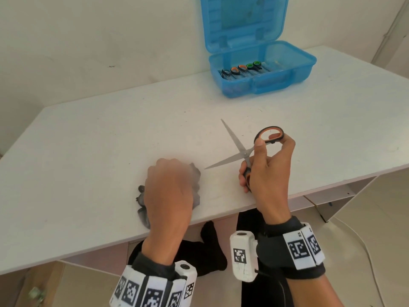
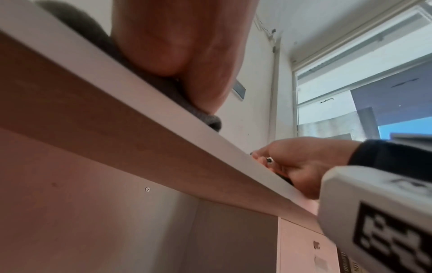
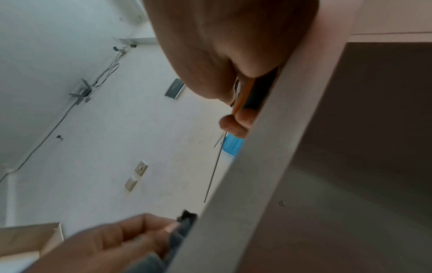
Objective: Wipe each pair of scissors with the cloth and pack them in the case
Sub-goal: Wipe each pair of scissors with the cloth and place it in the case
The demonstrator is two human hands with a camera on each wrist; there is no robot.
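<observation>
Grey cloth (image 1: 194, 185): bunched on the white table (image 1: 88, 151) at lower centre of the head view, close to the near edge, mostly covered by the left hand.
Left hand (image 1: 170, 191): fingers curled down over the cloth, gripping it against the tabletop; the right wrist view shows its fingertips (image 3: 149, 227) pinching the grey fabric at the table edge.
Right hand (image 1: 267, 171): right of centre, closed on the handles of the scissors, thumb in the upper loop, the other fingers round the lower handle.
Scissors (image 1: 241, 151): black and orange handles, steel blades spread wide apart; one blade points toward the upper left of the frame, the other toward the cloth, its tip just short of the fabric.
Case (image 1: 287, 72): translucent blue plastic, upper right of the head view, at the far side of the table, lid standing open.
Packed scissors (image 1: 243, 68): a row lying inside the case at its left end, loops showing black, orange and green.
</observation>
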